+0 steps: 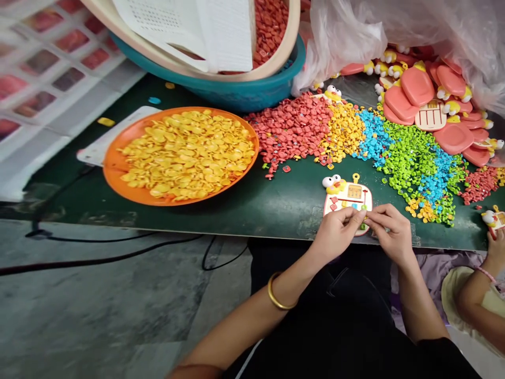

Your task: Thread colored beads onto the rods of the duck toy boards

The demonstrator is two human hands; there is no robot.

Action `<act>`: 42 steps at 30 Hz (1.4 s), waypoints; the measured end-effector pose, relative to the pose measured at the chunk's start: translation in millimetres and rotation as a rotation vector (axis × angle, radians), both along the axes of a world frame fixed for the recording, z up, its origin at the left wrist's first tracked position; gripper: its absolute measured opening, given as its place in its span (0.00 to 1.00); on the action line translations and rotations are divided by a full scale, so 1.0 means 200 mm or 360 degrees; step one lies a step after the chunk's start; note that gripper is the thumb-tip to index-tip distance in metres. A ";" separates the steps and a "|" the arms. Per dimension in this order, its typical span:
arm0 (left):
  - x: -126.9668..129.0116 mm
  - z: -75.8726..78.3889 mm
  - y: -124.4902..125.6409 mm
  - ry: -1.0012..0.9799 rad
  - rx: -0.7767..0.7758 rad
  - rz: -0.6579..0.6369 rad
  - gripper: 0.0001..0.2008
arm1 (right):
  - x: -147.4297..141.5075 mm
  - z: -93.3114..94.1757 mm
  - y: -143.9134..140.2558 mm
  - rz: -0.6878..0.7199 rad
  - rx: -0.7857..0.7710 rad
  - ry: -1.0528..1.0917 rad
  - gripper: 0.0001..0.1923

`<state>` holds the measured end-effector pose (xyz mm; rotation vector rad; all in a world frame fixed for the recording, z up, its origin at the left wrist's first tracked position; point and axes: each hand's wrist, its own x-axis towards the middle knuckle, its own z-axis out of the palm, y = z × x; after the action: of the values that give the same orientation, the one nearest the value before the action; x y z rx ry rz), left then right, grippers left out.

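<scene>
On the green table, near its front edge, lies a cream and pink toy board (344, 197) with bulging white eyes, a yellow beak and a small loop on top. Coloured pieces sit in its slots. My left hand (339, 229) is over its lower part, thumb and fingers pinched together. From the right, my right hand (392, 229) meets it, also in a pinch. The fingertips touch at the board's lower right. A tiny yellowish bit shows between them, too small to name. Beyond the board are heaps of small red pieces (295, 126) and green pieces (408, 152).
An orange plate (114, 179) of yellow pieces stands at left. Behind it, a teal basin (252, 95) holds a cream basin with red pieces. Pink toy bodies (418, 87) pile up at back right under plastic. Another person's hand (496, 245) holds a similar toy at far right.
</scene>
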<state>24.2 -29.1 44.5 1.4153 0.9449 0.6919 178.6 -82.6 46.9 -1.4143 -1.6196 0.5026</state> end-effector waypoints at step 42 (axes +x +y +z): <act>-0.05 -0.20 -0.09 0.0026 0.1647 0.0807 0.25 | 0.03 -0.21 0.09 -0.0229 -0.0668 0.1274 0.23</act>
<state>14.3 -46.7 3.9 2.0711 1.0078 1.7151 184.1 -64.4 4.2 -1.3495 -0.7862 1.1924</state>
